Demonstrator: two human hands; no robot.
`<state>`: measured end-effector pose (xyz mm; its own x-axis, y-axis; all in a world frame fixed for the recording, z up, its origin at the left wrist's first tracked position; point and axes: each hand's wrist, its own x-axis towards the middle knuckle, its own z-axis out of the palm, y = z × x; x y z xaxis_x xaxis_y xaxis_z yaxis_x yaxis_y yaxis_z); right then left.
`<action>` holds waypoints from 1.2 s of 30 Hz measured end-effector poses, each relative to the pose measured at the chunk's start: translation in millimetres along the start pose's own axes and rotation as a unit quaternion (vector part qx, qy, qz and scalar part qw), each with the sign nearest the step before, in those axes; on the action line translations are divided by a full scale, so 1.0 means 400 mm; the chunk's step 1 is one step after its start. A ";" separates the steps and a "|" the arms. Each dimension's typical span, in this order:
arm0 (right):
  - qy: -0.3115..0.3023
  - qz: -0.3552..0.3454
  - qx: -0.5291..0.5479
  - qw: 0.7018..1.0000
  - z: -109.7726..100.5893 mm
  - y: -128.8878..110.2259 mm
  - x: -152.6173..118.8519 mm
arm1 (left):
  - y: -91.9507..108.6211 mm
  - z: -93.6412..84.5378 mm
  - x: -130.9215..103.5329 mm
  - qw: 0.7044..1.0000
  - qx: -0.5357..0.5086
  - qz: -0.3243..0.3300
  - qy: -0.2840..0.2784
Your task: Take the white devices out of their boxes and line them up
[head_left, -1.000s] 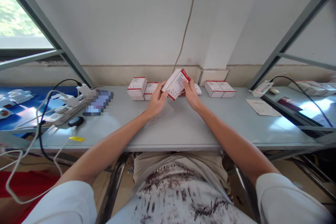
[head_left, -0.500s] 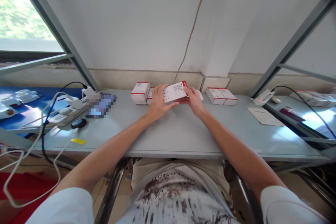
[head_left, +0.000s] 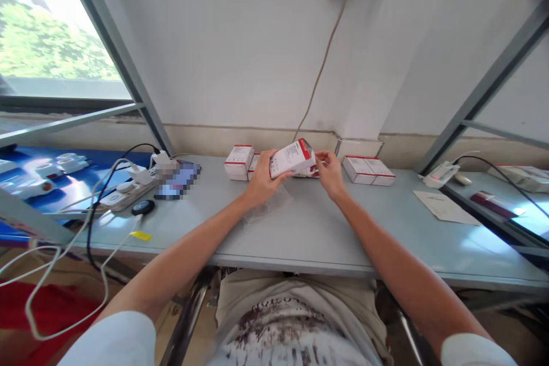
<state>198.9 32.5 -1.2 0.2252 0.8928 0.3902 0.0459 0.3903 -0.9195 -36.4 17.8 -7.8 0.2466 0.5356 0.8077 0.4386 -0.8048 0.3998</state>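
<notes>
My left hand [head_left: 262, 178] is wrapped round a white box with a red end [head_left: 292, 158], held tilted above the grey table [head_left: 295, 229]. At the box's red end, my right hand [head_left: 329, 171] has its fingers bent together beside the end flap; what they grip, if anything, is too small to make out. Below my left forearm and hand lies a clear plastic bag [head_left: 268, 206]. Stacked white and red boxes [head_left: 239, 162] stand behind and left of my left hand. Another pair of boxes [head_left: 369, 171] sits to the right of my right hand.
On the left are a phone [head_left: 177, 180], a power strip [head_left: 124, 191] with plugs and cables, and a round black device [head_left: 143, 207]. To the right lie a paper sheet [head_left: 446, 207] and a white device [head_left: 440, 174]. A wall and metal frame posts stand behind.
The held box has turned, showing its red end more. My right hand has shifted off its face to beside the end. The camera view has tilted up and moved slightly left.
</notes>
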 end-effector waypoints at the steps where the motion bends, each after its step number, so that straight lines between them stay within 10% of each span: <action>1: 0.000 -0.040 -0.026 0.999 0.000 0.003 0.000 | 0.000 0.001 0.000 1.000 0.002 0.003 -0.003; 4: -0.029 -0.087 -0.029 0.995 0.005 0.001 -0.002 | -0.005 0.003 0.000 1.000 0.022 0.011 -0.008; 14: -0.136 0.069 0.150 0.977 -0.023 -0.036 -0.010 | -0.033 0.002 -0.001 0.997 0.069 0.002 0.013; 22: -0.069 -0.123 -0.065 0.988 -0.002 -0.024 -0.017 | -0.052 -0.001 0.003 0.996 0.066 -0.051 0.040; 36: -0.055 -0.172 -0.130 0.975 -0.011 0.002 0.001 | -0.052 -0.013 0.002 0.995 0.092 0.017 -0.036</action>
<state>203.4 32.2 -2.0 0.0476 0.7434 0.6671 0.3495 0.6133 -0.7083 -49.7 33.5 -13.2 0.3230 0.5312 0.7833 0.5776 -0.7663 0.2814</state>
